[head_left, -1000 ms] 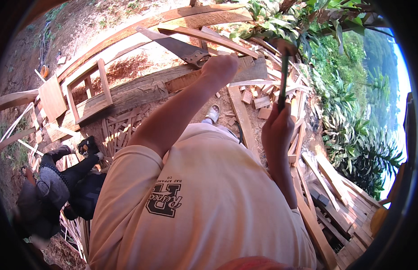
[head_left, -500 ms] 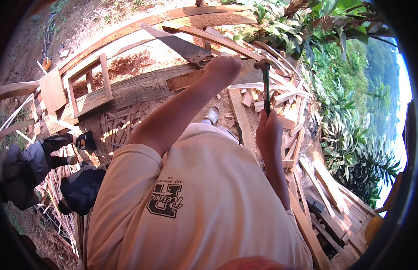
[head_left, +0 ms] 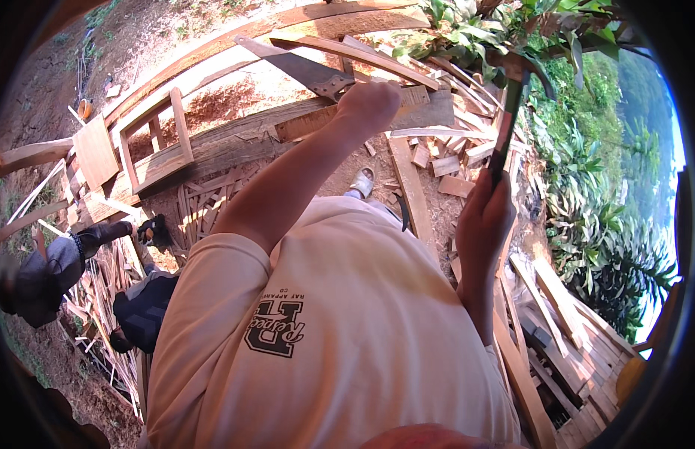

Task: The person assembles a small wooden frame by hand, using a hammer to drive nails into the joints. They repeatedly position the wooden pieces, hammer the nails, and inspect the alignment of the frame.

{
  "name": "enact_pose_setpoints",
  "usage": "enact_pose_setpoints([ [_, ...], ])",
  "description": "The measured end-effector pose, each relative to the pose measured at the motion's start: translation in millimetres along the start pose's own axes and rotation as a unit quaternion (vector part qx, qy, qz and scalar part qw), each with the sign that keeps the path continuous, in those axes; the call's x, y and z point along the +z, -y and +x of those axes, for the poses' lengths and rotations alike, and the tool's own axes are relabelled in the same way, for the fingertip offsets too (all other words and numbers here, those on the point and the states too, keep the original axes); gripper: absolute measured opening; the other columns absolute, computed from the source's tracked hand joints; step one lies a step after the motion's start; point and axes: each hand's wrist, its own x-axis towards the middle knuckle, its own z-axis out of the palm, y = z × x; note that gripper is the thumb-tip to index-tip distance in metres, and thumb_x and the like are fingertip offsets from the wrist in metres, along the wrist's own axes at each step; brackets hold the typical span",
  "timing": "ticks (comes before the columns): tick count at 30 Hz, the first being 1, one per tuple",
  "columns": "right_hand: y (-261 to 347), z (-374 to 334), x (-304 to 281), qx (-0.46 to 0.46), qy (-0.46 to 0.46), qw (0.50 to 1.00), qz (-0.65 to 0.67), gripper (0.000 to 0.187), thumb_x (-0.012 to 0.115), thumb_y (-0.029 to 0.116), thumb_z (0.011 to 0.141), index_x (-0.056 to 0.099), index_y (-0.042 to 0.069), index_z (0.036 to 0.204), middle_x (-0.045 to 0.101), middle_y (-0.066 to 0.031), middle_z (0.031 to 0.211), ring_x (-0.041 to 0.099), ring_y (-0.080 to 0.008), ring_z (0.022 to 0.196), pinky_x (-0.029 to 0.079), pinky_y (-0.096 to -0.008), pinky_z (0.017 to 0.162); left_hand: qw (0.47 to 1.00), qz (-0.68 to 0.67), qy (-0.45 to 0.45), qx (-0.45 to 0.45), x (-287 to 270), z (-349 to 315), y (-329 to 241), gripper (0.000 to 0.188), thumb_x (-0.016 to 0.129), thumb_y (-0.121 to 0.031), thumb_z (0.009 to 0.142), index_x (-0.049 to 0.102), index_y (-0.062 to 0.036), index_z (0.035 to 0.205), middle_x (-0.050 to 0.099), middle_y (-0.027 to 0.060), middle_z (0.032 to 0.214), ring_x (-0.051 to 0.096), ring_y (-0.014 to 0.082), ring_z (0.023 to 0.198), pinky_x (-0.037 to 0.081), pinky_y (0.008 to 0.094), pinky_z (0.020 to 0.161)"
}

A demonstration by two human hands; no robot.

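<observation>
My right hand (head_left: 485, 213) is wrapped around the handle of a claw hammer (head_left: 506, 116). The hammer is raised on the right, its head up and apart from the wood. My left hand (head_left: 371, 105) is closed in a fist over a short plank (head_left: 306, 125) that lies on a long thick beam (head_left: 235, 135). Whatever the left fingers grip is hidden beneath the fist. Just left of that hand lies a handsaw (head_left: 299, 69), its blade slanting away toward the far left and its handle end near my knuckles.
A small wooden frame (head_left: 184, 126) stands on the beam at the left, beside a flat board (head_left: 96, 153). Offcuts (head_left: 446, 165) and long slats are scattered around my foot (head_left: 362, 182). At the left edge are other people (head_left: 48, 269). Leafy plants (head_left: 587, 217) border the right side.
My right hand has swung the hammer up and to the right, away from the left fist. The left hand stays at nearly the same spot on the plank.
</observation>
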Motion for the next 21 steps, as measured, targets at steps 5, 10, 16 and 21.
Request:
enact_pose_setpoints([
  [5,-31,-12,43,-0.038,-0.075,0.996,-0.037,0.027,0.054,0.021,0.111,0.054,-0.003,0.098,0.062,-0.0244,0.07,0.065,-0.046,0.063,0.049,-0.0522,0.056,1.0,-0.006,-0.005,0.0,-17,7,-7,0.018,0.061,-0.01,0.096,0.067,0.0025,0.108,0.077,0.0208,0.084,0.08,0.0344,0.081,0.065,0.0443,0.067],
  [10,-40,-1,36,0.049,0.118,0.989,-0.07,0.029,0.052,0.023,0.111,0.055,-0.003,0.099,0.065,-0.032,0.078,0.063,-0.0562,0.076,0.047,-0.0595,0.063,1.0,0.01,-0.022,0.009,-15,13,4,0.016,0.062,-0.012,0.096,0.067,0.0017,0.104,0.077,0.0206,0.083,0.08,0.0354,0.079,0.065,0.0443,0.066],
  [16,-6,-6,13,0.009,-0.149,0.951,0.269,0.02,0.049,0.022,0.114,0.051,0.004,0.105,0.046,0.0021,0.065,0.043,-0.0071,0.051,0.037,-0.025,0.047,1.0,-0.004,-0.012,0.002,-13,7,-2,0.016,0.064,-0.012,0.095,0.066,0.001,0.104,0.077,0.0185,0.083,0.08,0.034,0.079,0.065,0.0448,0.068],
  [21,-56,-12,63,0.073,-0.039,0.971,0.224,0.024,0.06,0.026,0.111,0.055,0.004,0.101,0.047,0.0024,0.068,0.046,-0.0064,0.053,0.036,-0.0272,0.049,1.0,-0.002,-0.006,0.017,-14,2,-7,0.022,0.069,-0.013,0.091,0.065,0.0002,0.107,0.078,0.0158,0.088,0.08,0.0316,0.082,0.064,0.044,0.068],
])
